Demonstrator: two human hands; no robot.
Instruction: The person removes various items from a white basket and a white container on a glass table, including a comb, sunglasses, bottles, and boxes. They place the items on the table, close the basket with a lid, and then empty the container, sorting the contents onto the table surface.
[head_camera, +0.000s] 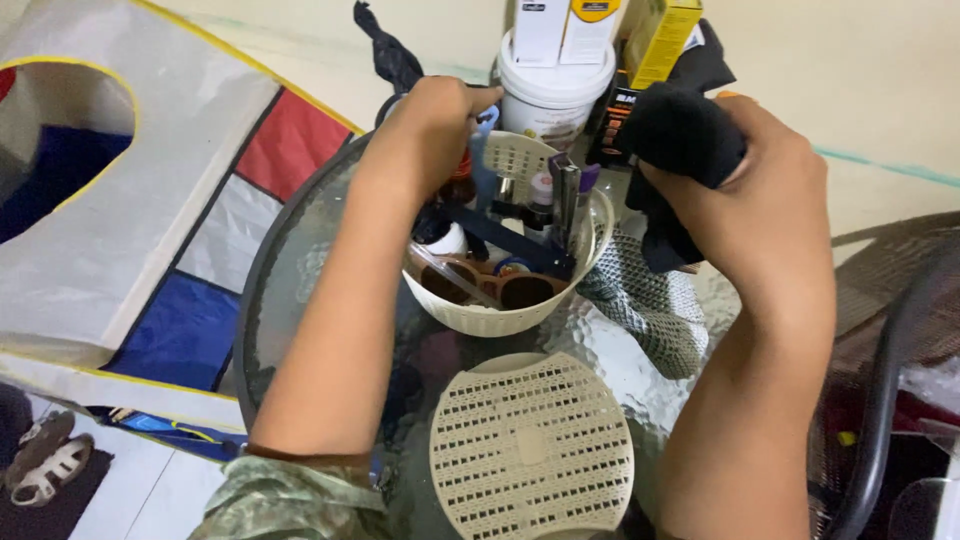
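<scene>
Your left hand (440, 115) and right hand (765, 195) are both bare, without gloves, rings or a watch, your forearms uncovered from the wrists back, and below the left hand, past the elbow, a short sleeve (290, 495) in a mottled green and tan camouflage print begins.

Black cloth (680, 135), bunched (held aloft); cream basket (500, 318), crammed, upright on glass

crowded basket (500, 318) mid-table, tub (553, 95) and boxes (590, 30) behind, lid (530, 450) in front
</scene>
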